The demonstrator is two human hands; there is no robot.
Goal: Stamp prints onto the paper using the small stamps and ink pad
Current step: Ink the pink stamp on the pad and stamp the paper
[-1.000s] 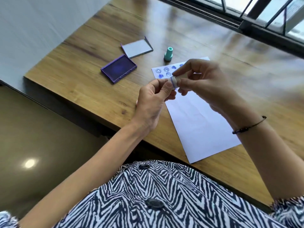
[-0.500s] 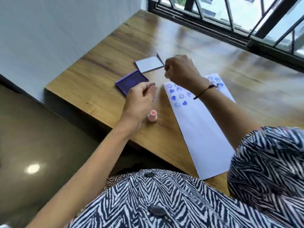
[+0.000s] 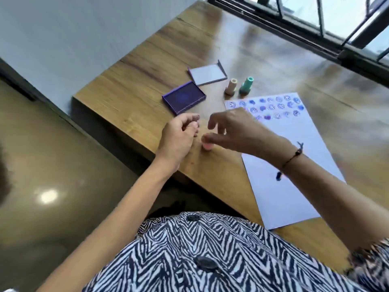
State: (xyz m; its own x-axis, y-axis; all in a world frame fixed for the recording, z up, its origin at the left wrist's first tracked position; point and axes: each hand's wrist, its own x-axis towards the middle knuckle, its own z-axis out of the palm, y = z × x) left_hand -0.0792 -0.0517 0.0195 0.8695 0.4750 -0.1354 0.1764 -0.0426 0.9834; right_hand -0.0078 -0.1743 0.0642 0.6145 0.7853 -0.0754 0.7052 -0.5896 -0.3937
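The person's left hand [image 3: 179,135] hovers over the near edge of the wooden table [image 3: 130,85], its fingers loosely curled with nothing seen between them. At twelve o'clock from it, just beyond the fingertips, lies the open purple ink pad [image 3: 183,97], flat on the wood. The pad's lid [image 3: 207,73] rests at one o'clock from the pad, close to its far corner, with the pale inside facing up.

At four o'clock from the left hand's fingers a small pink stamp [image 3: 207,146] stands upright on the table, between the two hands. The right hand [image 3: 235,131] reaches in from three o'clock with its fingers spread and bent over that stamp. Motion blur hides whether the thumb touches the stamp's top. A dark cord bracelet [image 3: 294,157] circles that wrist.

At twelve o'clock from the right hand, a beige stamp [image 3: 231,86] and a teal stamp [image 3: 246,85] stand side by side. The white paper [image 3: 294,186] lies at their five o'clock, and rows of blue prints [image 3: 280,106] cover its far end.
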